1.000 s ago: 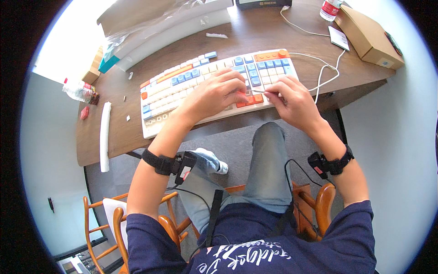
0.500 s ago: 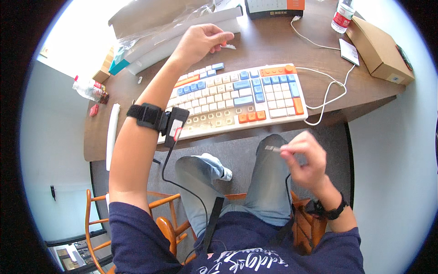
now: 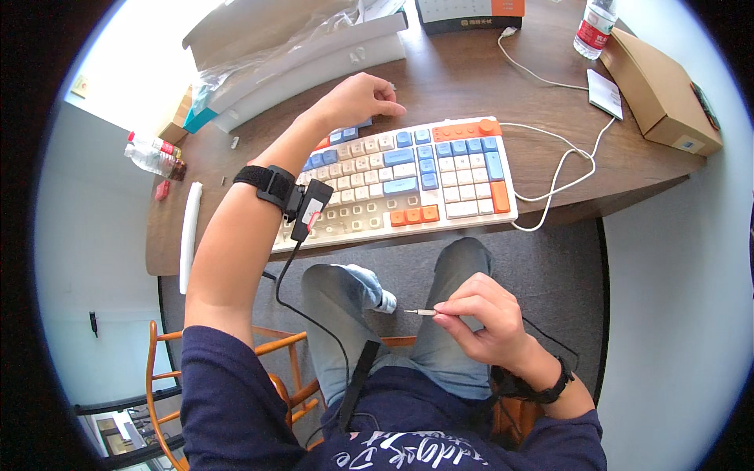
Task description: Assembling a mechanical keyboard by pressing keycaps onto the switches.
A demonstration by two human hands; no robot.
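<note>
A white keyboard (image 3: 400, 187) with cream, blue and orange keycaps lies along the table's near edge; its lower-left rows show bare switches. My left hand (image 3: 363, 102) is over the table just behind the keyboard, fingers pinched and pointing down. Whatever it holds is too small to make out. Loose blue keycaps (image 3: 343, 135) lie beneath that hand, partly hidden by it. Above my lap, my right hand (image 3: 483, 322) grips a slim metal key puller (image 3: 420, 312) between thumb and fingers, its tip pointing left.
A long open box (image 3: 306, 71) with clear plastic stands at the back left. A cardboard box (image 3: 656, 94) and a bottle (image 3: 595, 30) are at the right. A white cable (image 3: 569, 149) loops beside the keyboard. Another bottle (image 3: 153, 157) lies at the left edge.
My left hand has come nearer, down toward the keyboard's back edge. My right hand has moved down and left toward my lap, turning the puller edge-on.
</note>
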